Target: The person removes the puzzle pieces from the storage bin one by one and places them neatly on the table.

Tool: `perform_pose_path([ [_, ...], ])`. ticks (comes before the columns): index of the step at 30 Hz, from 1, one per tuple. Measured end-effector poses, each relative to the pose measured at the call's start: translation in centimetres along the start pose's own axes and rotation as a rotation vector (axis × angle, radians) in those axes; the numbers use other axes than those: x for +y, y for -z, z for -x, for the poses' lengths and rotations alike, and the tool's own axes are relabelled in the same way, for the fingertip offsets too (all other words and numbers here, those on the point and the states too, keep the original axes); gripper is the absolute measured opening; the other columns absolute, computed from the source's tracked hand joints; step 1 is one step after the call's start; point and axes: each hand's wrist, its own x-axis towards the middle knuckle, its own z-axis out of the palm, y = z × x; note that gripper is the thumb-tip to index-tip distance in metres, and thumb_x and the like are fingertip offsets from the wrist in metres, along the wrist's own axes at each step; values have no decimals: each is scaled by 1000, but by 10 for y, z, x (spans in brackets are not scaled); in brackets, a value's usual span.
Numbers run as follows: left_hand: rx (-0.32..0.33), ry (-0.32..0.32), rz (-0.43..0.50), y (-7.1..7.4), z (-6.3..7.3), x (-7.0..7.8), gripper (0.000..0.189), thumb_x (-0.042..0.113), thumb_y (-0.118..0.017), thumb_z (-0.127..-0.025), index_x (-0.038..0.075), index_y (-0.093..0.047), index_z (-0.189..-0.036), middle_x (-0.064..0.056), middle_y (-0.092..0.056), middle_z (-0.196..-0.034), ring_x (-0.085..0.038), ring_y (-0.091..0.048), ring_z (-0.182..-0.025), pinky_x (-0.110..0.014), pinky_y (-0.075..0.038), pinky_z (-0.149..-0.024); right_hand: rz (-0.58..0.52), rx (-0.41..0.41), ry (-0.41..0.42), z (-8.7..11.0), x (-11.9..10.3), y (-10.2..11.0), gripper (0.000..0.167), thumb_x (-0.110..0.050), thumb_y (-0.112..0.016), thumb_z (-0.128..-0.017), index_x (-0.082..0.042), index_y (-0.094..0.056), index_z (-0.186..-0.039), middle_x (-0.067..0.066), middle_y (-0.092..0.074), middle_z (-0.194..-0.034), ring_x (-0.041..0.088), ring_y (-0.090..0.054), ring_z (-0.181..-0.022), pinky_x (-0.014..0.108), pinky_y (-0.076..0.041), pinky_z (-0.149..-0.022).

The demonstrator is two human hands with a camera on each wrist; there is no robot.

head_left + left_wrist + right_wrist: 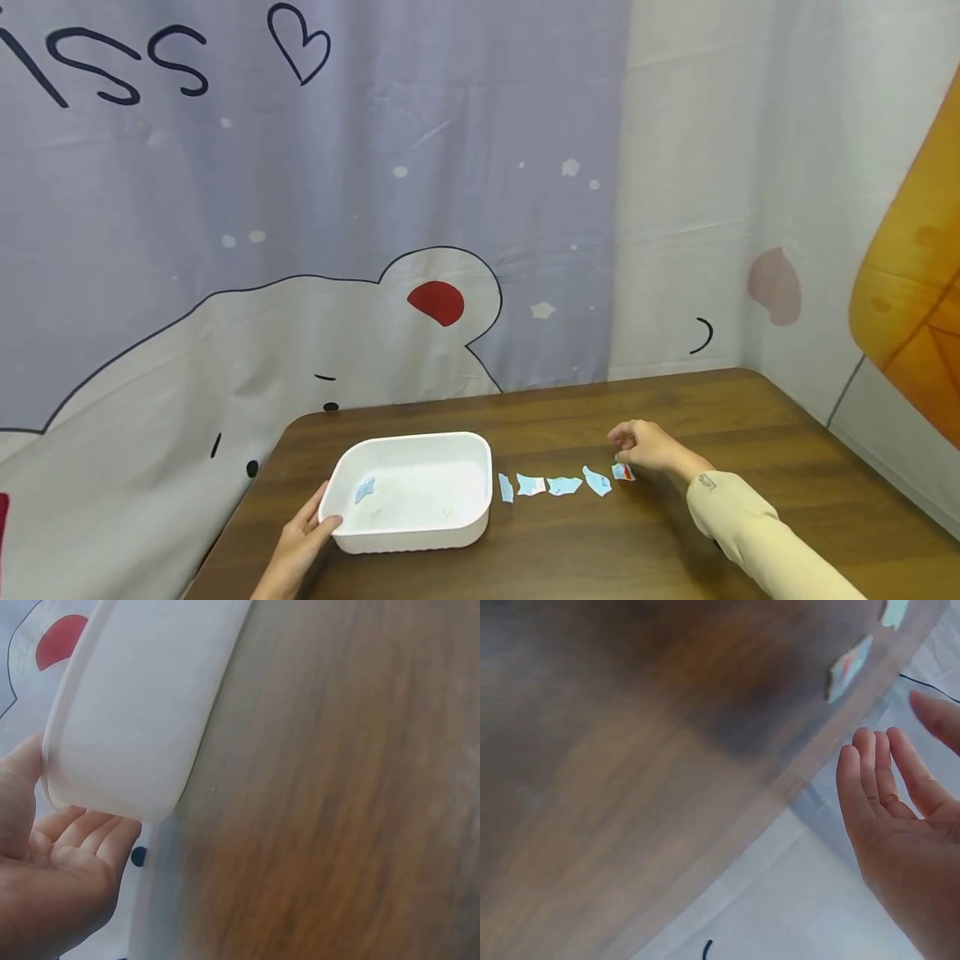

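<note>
A white plastic tub (420,537) stands on the table, and one light blue scrap of torn paper (364,490) lies inside it. My left hand (298,537) holds the tub by its left end; in the left wrist view the thumb is at the rim and the fingers are against the outer wall. To the right of the tub, several torn paper scraps (564,486) lie in a row. My right hand (647,446) hovers just above and behind the last scrap (623,472), which has a red patch. Its fingers are loosely bent with nothing between them, as the right wrist view shows.
The brown wooden table (570,550) has rounded far corners. A printed curtain (525,208) with a drawn white animal hangs close behind it and along the right side.
</note>
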Motion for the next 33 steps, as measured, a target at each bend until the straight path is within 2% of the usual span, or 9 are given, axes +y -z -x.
perform_pose_path([
  [2,7,-2,-2,-1,2,1,70,20,-60,-95,7,-24,-155,-23,-33,-152,-23,-45,-133,-37,-42,-109,-10,-2,9,-4,-5,0,38,-8,-70,-83,12,-61,-113,20,-70,-100,24,-65,-87,37,-57,-76],
  [4,7,-4,12,-2,4,2,71,19,-59,-95,7,-23,-155,-22,-32,-153,-28,-41,-137,-46,-36,-113,-11,5,25,-9,-11,0,40,-13,-71,-85,12,-61,-114,19,-71,-100,24,-67,-88,37,-57,-77],
  [5,6,-5,19,-2,4,2,71,19,-58,-95,6,-22,-155,-23,-31,-153,-35,-34,-140,-49,-33,-114,-19,5,31,-12,-15,-1,41,-14,-71,-86,12,-61,-115,20,-71,-102,25,-68,-89,38,-57,-78],
  [8,-2,-8,46,-2,6,2,70,17,-56,-96,5,-20,-155,-24,-27,-154,-39,-30,-142,-54,-29,-115,-21,13,59,-24,-25,-6,41,-18,-71,-87,11,-62,-115,23,-70,-106,27,-68,-93,40,-57,-81],
  [16,14,-25,54,-6,7,4,69,15,-56,-95,4,-23,-154,-22,-28,-154,-36,-31,-142,-51,-29,-115,-45,17,169,-63,-63,-28,37,-20,-69,-89,5,-64,-115,22,-70,-108,25,-68,-93,36,-57,-83],
  [24,21,-33,79,-13,10,4,68,14,-56,-95,4,-24,-154,-20,-29,-155,-33,-31,-142,-47,-28,-115,-93,5,236,-93,-125,-51,35,-24,-70,-89,0,-67,-114,12,-73,-105,21,-68,-95,33,-56,-85],
  [33,11,-56,92,-25,10,8,67,13,-56,-95,3,-24,-154,-24,-28,-155,-39,-30,-143,-53,-28,-116,-88,-50,299,-111,-188,-75,30,-22,-68,-90,-3,-69,-114,10,-74,-108,22,-69,-98,30,-56,-87],
])
